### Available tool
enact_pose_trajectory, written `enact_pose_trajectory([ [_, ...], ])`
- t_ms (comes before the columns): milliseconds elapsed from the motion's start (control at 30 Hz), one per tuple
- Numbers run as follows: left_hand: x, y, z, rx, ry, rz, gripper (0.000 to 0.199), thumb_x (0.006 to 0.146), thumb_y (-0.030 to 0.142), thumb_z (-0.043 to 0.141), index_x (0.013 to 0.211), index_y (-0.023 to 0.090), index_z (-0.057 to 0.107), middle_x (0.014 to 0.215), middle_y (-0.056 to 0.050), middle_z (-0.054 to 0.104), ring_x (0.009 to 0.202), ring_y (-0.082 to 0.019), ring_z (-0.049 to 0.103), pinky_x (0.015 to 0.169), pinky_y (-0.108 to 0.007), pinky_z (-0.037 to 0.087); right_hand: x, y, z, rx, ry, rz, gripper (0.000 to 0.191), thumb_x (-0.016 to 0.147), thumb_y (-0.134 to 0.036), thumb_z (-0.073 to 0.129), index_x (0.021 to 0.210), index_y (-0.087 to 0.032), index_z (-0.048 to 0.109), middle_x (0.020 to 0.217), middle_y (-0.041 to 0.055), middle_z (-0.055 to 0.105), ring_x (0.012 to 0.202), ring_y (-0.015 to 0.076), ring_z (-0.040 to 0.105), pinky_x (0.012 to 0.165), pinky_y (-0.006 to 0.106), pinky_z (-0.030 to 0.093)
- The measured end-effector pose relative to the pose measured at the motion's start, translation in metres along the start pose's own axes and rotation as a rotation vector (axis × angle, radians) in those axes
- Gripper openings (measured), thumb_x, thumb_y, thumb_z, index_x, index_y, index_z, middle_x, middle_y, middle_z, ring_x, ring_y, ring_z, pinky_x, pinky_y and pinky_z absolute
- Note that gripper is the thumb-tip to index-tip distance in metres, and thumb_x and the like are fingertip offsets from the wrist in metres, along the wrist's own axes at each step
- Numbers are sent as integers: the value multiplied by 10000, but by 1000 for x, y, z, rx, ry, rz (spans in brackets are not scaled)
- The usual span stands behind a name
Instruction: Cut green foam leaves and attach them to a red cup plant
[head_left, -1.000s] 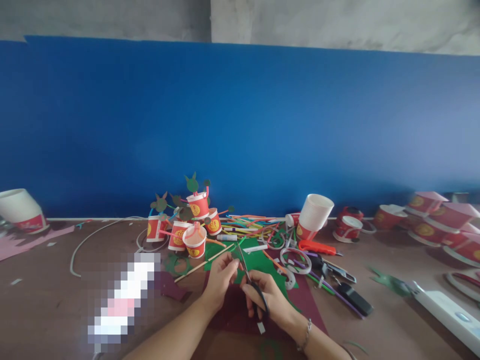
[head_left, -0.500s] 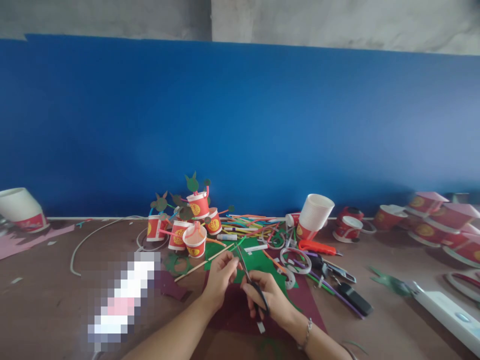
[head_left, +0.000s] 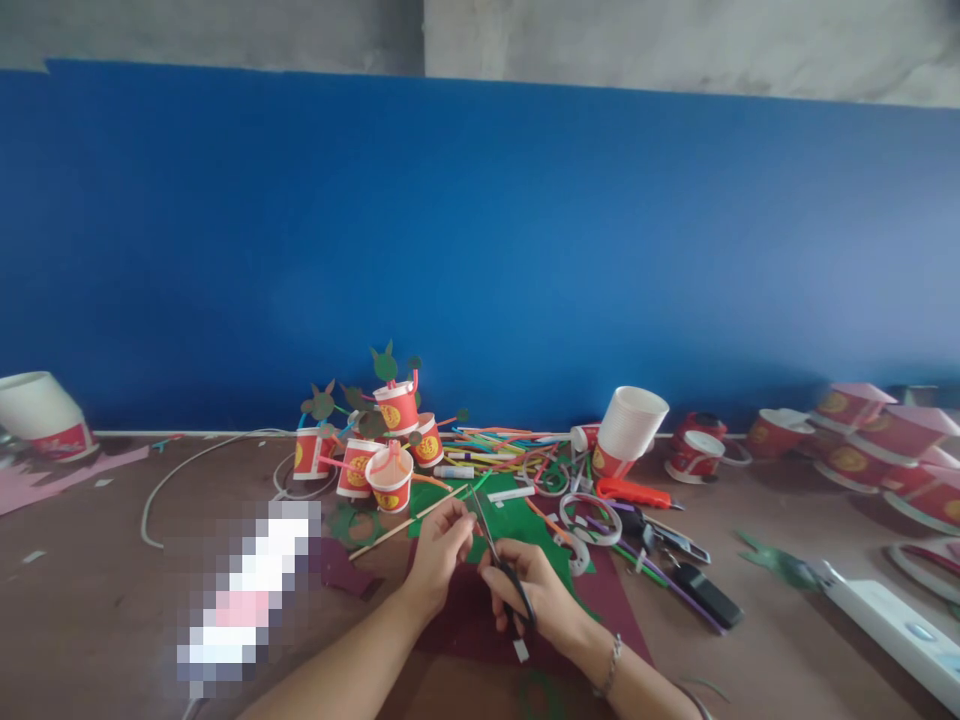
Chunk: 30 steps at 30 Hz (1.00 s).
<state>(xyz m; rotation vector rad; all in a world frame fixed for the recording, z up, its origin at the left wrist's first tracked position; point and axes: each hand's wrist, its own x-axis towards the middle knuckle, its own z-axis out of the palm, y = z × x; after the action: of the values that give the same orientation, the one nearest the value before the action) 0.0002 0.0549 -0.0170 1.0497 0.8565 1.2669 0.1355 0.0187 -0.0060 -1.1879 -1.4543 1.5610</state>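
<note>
My right hand [head_left: 536,590] grips black-handled scissors [head_left: 514,590], whose blades point up and away, slightly apart. My left hand [head_left: 444,550] is beside the blades with thumb and fingers pinched together; what is between them is too small to make out. Under both hands lie green paper [head_left: 517,518] and dark red paper [head_left: 465,630]. A thin wooden stick [head_left: 401,528] slants to the left of my left hand. Near my right wrist lies a small white scrap [head_left: 520,651].
Red paper cups with green cut-outs [head_left: 390,480] stand behind my left hand. Coloured strips [head_left: 487,440] lie at the back beside a tall cup stack [head_left: 631,425]. An orange cutter [head_left: 636,494], tape rings [head_left: 591,520] and a black key fob [head_left: 706,595] are on the right.
Both hands have barely shifted, and the scissors remain in my right hand. The view has moved very slightly.
</note>
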Motion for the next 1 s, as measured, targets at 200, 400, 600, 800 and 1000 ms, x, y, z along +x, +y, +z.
enact_pose_trajectory([
  [200,-1,2,1,1,-10,-32,225,719,312,586,612,168,449,459,82,400,403,-36,264,422,-185,179,-1,2,1,-9,5,-22,374,729,-518,585,781,-153,522,487,-43,541,381,92,530,302,139,335],
  [400,-1,5,2,-34,-2,-72,241,689,319,607,609,168,437,489,78,425,406,-31,268,420,-183,170,-2,-1,1,-42,23,-9,394,725,-538,577,763,-150,516,468,-46,526,354,87,512,290,137,317],
  [600,-2,6,3,-31,-16,-68,249,687,322,613,617,173,426,494,81,422,409,-34,271,420,-182,176,-1,1,1,-31,6,-28,378,729,-524,585,767,-155,513,487,-45,536,379,89,527,308,140,343],
  [800,-3,7,4,-33,-23,-83,248,682,317,616,614,174,425,490,80,426,411,-37,275,424,-182,184,-2,1,2,-55,29,-20,361,743,-509,578,750,-154,514,479,-45,530,368,85,521,299,133,327],
  [1000,-3,8,4,-41,-40,-82,249,676,301,615,603,181,410,446,96,364,407,-41,253,430,-186,186,-2,4,0,-43,18,-31,353,751,-500,576,755,-156,500,472,-54,524,362,76,506,300,130,331],
])
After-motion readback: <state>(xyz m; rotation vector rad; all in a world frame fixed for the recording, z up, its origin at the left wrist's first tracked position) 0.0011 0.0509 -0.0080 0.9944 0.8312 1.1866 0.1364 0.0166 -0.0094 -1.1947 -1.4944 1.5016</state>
